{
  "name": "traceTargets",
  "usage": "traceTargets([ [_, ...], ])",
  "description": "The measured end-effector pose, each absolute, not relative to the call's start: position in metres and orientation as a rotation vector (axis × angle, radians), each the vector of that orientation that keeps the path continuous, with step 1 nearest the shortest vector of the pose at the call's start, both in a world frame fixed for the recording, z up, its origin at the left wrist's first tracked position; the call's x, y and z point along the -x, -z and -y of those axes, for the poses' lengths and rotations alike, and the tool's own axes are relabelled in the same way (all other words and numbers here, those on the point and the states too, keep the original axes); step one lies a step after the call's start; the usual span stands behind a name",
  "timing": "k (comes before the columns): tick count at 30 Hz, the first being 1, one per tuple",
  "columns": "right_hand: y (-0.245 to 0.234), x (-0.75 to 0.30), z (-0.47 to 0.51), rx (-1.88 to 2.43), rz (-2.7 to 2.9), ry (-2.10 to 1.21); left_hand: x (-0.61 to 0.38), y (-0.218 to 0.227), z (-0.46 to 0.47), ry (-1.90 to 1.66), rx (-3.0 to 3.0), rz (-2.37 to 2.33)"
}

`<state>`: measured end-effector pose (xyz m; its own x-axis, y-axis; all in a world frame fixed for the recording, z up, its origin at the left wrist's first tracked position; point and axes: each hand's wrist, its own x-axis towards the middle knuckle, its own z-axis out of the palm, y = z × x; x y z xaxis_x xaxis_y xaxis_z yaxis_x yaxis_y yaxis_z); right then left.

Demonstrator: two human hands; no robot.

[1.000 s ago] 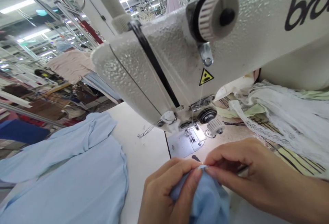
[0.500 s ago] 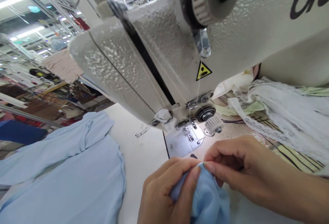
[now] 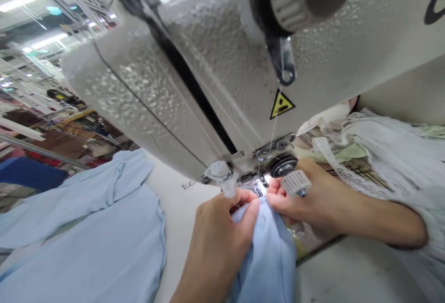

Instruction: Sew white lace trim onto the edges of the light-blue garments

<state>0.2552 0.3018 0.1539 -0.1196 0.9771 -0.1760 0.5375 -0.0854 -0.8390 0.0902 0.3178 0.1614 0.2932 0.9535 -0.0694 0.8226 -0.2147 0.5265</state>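
Both hands pinch the top edge of a light blue piece of fabric (image 3: 267,252) just in front of the sewing machine's (image 3: 208,61) needle area. My left hand (image 3: 222,228) grips it from the left between thumb and fingers. From the right, my right hand (image 3: 309,196) pinches the same edge, its back partly behind a ribbed white knob (image 3: 295,182). The metal needle plate (image 3: 255,188) shows in part beyond the fingertips, under the machine light. The fabric hangs in folds toward me. Whether its edge lies under the presser foot I cannot tell.
A light blue garment (image 3: 93,228) lies spread on the white table (image 3: 177,205) at left. White lace trim (image 3: 347,168) and white cloth (image 3: 392,154) are heaped at right, over striped material. The machine head hangs low above my hands.
Both hands have carried the fabric's edge forward, from in front of the needle plate to close by the needle. The view has come nearer to the machine head.
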Motion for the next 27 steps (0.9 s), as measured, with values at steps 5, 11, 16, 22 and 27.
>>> traceTargets([
  [5,-0.156,-0.258,-0.31,1.54,1.659,-1.188,-0.092,-0.161,-0.33,-0.192,-2.005,-1.823],
  [11,-0.154,-0.261,-0.316,1.589,1.725,-1.19,-0.092,-0.157,-0.337,-0.239,-2.001,-1.856],
  [16,-0.158,-0.261,-0.319,1.635,1.716,-1.272,-0.091,-0.157,-0.338,-0.303,-2.001,-1.821],
  [22,-0.164,-0.259,-0.318,1.693,1.692,-1.329,-0.091,-0.159,-0.337,-0.308,-1.984,-1.776],
  [27,-0.167,-0.258,-0.318,1.754,1.694,-1.301,-0.092,-0.158,-0.338,-0.306,-1.995,-1.768],
])
